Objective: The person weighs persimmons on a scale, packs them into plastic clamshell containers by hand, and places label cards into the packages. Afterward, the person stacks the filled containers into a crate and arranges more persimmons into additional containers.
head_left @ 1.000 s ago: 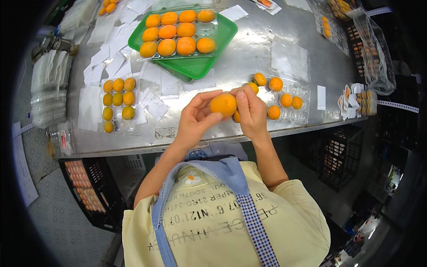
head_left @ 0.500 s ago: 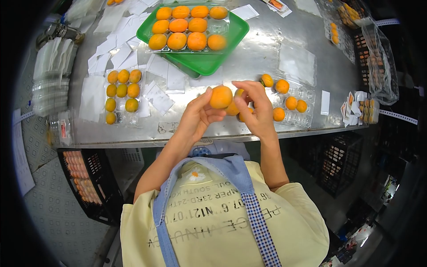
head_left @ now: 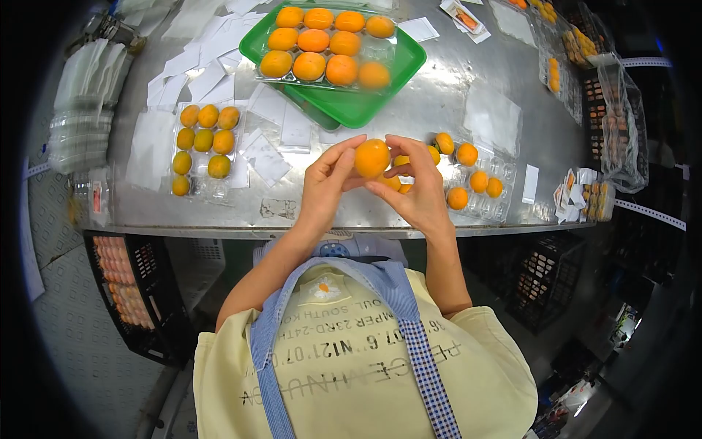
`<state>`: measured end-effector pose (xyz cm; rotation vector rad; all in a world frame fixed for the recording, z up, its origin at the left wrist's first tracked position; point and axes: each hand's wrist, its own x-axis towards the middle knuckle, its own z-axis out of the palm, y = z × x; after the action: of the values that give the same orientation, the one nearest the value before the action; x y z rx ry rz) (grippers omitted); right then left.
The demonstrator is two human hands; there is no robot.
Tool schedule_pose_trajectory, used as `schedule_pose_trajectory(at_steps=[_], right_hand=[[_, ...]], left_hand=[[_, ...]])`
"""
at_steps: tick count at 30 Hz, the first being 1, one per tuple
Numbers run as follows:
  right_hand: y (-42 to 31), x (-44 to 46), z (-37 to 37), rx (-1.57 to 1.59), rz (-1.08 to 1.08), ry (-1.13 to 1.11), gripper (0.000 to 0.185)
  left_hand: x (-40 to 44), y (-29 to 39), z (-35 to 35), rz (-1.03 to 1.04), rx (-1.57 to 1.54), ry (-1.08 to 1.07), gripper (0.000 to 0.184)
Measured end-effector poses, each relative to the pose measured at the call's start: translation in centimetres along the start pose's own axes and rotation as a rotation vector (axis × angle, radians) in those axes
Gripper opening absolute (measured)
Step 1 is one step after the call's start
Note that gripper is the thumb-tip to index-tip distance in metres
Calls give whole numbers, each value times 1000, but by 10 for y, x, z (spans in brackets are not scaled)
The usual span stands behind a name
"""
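Note:
A round orange fruit [head_left: 372, 158], smooth and apricot-like, is held up over the near part of the metal table. My left hand [head_left: 326, 180] grips it from the left between thumb and fingers. From the other side, the curved fingers and thumb of my right hand [head_left: 418, 184] close on its right edge. Several more fruits lie behind and below my right hand, partly hidden by it. Just right of that hand is a clear moulded tray [head_left: 504, 170] with a few fruits in its cups. Another clear tray [head_left: 208, 189], left of my hands, has several fruits and some vacant cups.
A filled clear pack rests on a green tray [head_left: 406, 69] at the back. White paper slips [head_left: 212, 84] are scattered at left, near stacked clear packaging [head_left: 80, 110]. Black crates [head_left: 131, 293] stand below the table edge [head_left: 263, 233]. More fruit packs line the right side.
My right hand has closed in from the right and now meets the fruit that my left hand holds. The fruit has shifted slightly to the right in view.

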<state>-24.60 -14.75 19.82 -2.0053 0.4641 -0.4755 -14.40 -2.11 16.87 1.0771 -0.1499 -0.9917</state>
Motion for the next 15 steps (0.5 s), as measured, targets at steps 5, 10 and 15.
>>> schedule_pose_trajectory(at_steps=[5,10,15], right_hand=[[5,4,5,-29,-16,0,57],[5,5,5,-23,-45,2,55],[7,5,1,-138,-184,4,55]], left_hand=[[-3,0,2,46,-62,-23,34],[-2,1,-2,131,22,-85,36],[-2,6,-2,121,-31,-113,42]])
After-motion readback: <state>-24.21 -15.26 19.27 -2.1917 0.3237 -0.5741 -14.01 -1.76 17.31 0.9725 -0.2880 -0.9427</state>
